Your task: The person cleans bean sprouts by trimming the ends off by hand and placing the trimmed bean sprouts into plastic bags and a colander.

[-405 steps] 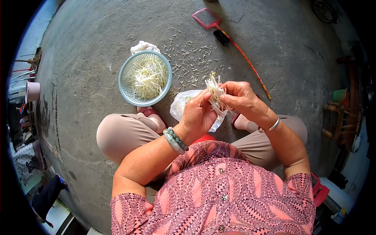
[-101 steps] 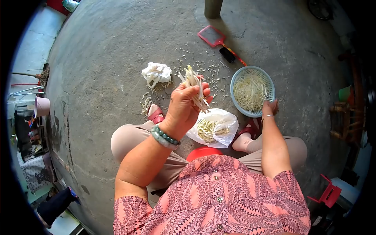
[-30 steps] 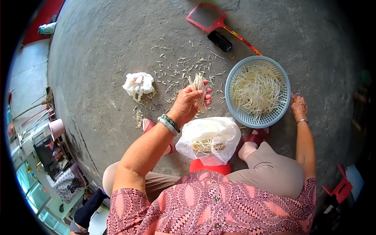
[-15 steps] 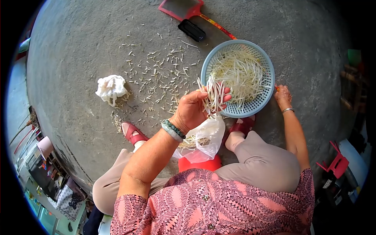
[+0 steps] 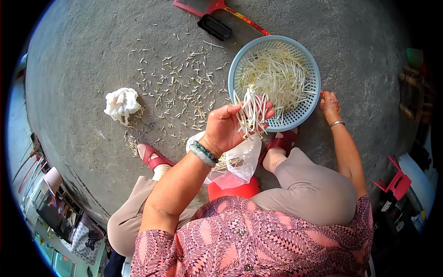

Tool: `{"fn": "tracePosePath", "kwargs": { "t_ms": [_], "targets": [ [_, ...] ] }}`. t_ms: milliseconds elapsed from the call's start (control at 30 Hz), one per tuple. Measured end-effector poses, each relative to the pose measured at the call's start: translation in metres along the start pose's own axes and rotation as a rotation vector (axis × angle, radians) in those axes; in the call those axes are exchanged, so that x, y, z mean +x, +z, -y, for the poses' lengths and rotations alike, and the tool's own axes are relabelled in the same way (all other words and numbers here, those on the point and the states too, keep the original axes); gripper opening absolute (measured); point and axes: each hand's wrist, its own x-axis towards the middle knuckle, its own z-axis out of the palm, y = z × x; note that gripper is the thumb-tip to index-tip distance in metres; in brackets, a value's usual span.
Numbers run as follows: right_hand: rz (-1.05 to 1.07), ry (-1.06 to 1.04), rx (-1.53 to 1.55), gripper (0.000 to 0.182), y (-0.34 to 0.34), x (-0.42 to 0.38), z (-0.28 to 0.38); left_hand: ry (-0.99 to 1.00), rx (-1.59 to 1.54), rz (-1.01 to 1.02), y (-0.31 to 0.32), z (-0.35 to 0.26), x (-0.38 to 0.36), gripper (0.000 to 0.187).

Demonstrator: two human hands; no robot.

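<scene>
My left hand [image 5: 226, 125] is closed around a bunch of bean sprouts [image 5: 251, 111], palm turned up, at the near left rim of a blue-grey plastic basket [image 5: 235, 69]. More sprouts [image 5: 274, 74] lie loose inside that basket. Just past its right side, my right hand [image 5: 330, 107] is low by the floor with curled fingers; a bit of something orange shows at the fingertips, the rest hidden. Below my left wrist, a thin plastic bag [image 5: 247, 159] with sprouts in it rests on a red object [image 5: 235, 188] between my legs.
Broken sprout ends [image 5: 177, 83] are scattered over the concrete floor. A crumpled white bag or cloth [image 5: 122, 104] lies at the left. Beyond the basket are a black tray [image 5: 214, 27] and a red-framed swatter [image 5: 214, 5]. A pink-red plastic item [image 5: 395, 180] stands at the right.
The floor, basket and scattered bits have shifted up and left in the view as the head moved. My left hand still grips the sprouts; my right hand keeps its place beside the basket.
</scene>
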Motion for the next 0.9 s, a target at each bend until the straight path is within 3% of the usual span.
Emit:
{"fn": "tracePosePath", "kwargs": {
  "t_ms": [433, 567, 633, 767, 833, 900],
  "targets": [
    [0.013, 0.036, -0.031, 0.027, 0.001, -0.004, 0.005, -0.017, -0.026, -0.005, 0.000, 0.005, 0.009, 0.059],
    [-0.018, 0.017, 0.002, 0.025, 0.000, -0.007, 0.009, 0.113, 0.202, -0.178, 0.006, 0.012, 0.019, 0.053],
    [-0.022, -0.004, 0.033, 0.024, 0.001, -0.005, 0.004, 0.181, 0.565, -0.246, 0.018, 0.021, 0.028, 0.051],
    [-0.121, -0.094, 0.052, 0.026, 0.012, -0.004, -0.006, 0.305, 1.040, -0.379, 0.005, 0.037, 0.041, 0.074],
    [-0.109, -0.089, 0.113, 0.025, 0.006, -0.007, -0.001, 0.321, 1.366, -0.507, 0.007, 0.042, 0.038, 0.073],
    [-0.091, -0.072, 0.147, 0.025, 0.033, 0.010, -0.027, 0.410, 1.499, -0.536, 0.004, 0.043, 0.031, 0.074]
  ]
}}
